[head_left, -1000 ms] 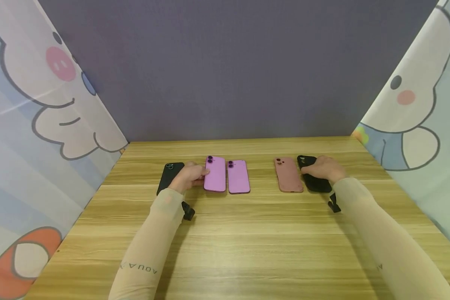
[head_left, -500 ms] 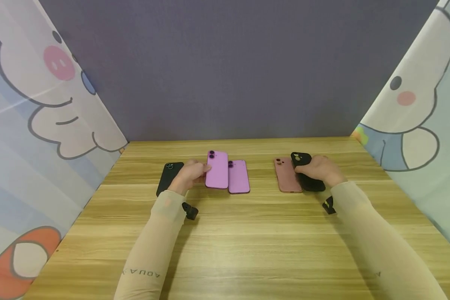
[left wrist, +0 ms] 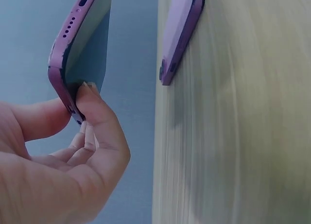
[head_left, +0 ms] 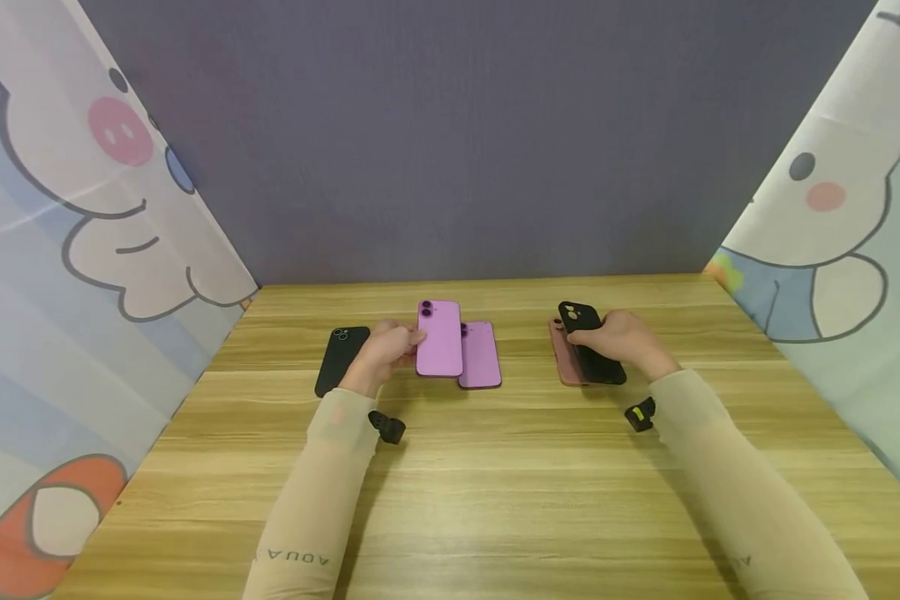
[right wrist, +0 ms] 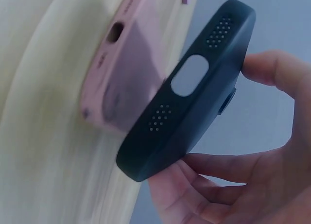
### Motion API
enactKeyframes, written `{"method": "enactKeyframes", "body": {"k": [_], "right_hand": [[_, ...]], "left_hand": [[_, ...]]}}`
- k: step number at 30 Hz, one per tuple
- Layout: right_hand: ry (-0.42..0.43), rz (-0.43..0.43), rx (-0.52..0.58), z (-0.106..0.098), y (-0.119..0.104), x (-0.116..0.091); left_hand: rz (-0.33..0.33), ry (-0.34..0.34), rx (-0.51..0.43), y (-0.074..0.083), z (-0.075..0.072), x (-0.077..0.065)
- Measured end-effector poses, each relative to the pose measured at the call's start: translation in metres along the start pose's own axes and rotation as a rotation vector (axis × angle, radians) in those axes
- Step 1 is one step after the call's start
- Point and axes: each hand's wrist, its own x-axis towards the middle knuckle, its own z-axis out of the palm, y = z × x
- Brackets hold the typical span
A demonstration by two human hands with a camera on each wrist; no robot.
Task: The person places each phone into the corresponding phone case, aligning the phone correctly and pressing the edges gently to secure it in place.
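My left hand (head_left: 387, 350) pinches a purple phone (head_left: 439, 340) by its left edge between thumb and fingers. This phone is raised off the table, and in the head view it overlaps a second purple phone (head_left: 482, 358) lying flat. On the right, my right hand (head_left: 626, 340) grips a black phone case (head_left: 594, 354), thumb on one long edge and fingers on the other. The case is tilted over a pink phone (head_left: 564, 358), partly hiding it. The right wrist view shows the case's port opening and speaker holes (right wrist: 159, 118).
Left of my left hand lies a black phone (head_left: 341, 358), partly behind my wrist. Everything is on a wooden table (head_left: 495, 483). A grey panel (head_left: 465, 150) stands along the back, and printed cartoon curtains (head_left: 37, 275) hang at both sides.
The purple phone has risen and shifted right, now covering part of the second purple phone. The black case has been lifted and carried left over the pink phone.
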Motion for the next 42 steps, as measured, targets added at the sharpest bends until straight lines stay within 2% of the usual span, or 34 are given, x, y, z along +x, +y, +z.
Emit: {"method": "enactKeyframes", "body": {"k": [9,21,30,36,42], "right_hand": [[-0.045,-0.035,0.075,0.008,-0.026,-0.003],[-0.003,-0.056,0.165,0.023,-0.044,-0.003],[-0.023,-0.042,0.279,0.032,-0.058,-0.001],[0.007,-0.069,0.274,0.033,-0.066,-0.003],[-0.049,-0.014,0.398,0.031,-0.070,-0.005]], "left_hand": [[0.040,0.009,-0.036,-0.001,0.008,-0.004],[0.045,0.033,-0.100,-0.003,0.018,-0.003],[0.059,0.028,-0.109,-0.001,0.023,-0.006],[0.049,0.026,-0.147,0.001,0.026,-0.006],[0.063,0.014,-0.144,0.001,0.027,-0.005]]}}
